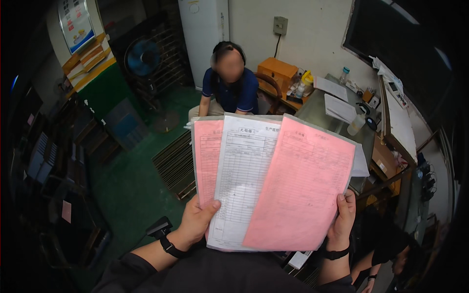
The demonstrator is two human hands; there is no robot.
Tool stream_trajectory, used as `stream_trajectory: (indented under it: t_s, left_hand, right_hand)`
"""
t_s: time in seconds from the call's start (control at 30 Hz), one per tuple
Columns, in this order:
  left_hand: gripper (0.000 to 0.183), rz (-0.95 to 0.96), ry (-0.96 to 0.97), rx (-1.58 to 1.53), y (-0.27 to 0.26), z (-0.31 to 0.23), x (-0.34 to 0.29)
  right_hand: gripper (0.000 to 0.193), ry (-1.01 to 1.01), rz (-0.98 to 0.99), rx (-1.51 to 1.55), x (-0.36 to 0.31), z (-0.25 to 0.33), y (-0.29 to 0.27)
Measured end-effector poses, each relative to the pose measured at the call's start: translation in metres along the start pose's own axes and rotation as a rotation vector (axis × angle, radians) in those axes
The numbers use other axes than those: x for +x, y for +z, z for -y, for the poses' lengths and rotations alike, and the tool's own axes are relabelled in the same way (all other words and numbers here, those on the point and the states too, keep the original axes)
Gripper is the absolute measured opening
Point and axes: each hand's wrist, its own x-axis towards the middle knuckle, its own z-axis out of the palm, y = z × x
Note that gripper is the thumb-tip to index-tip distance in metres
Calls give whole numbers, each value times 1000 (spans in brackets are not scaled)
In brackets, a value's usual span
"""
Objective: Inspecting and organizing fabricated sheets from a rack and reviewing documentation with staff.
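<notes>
Three printed forms in clear plastic sleeves are fanned out in front of me. A pink form (205, 161) lies at the left, a white form (242, 190) with a ruled table overlaps it, and another pink form (305, 190) covers part of the white one at the right. My left hand (196, 220) grips the lower left edge of the sheets, thumb on the white form. On the lower right edge, my right hand (343, 219) pinches the right pink form with its thumb in front. Fingers behind the sheets are hidden.
A person (229, 80) in a dark blue shirt sits beyond the forms. To the right, a desk (312, 108) bears papers (340, 107) and bottles. A fan (144, 57) stands at the back left, by a slatted rack (171, 166). Another person's arm (364, 266) shows at lower right.
</notes>
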Motion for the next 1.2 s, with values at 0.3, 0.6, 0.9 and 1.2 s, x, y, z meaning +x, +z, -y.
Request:
stream_trajectory:
  t_s: [0.3,0.6,0.9,1.2]
  left_hand:
    - [39,-29,45,-7,-1,0,3]
    - [38,-25,60,3,-4,3,5]
    - [43,-14,53,-11,-2,1,6]
    - [44,-3,64,-8,-5,2,7]
  right_hand:
    - [13,-107,-41,-81,7,31,-21]
    - [13,-171,-71,-80,8,42,-34]
    - [12,-166,-69,-58,7,41,-36]
    - [14,-154,-67,-50,10,43,-31]
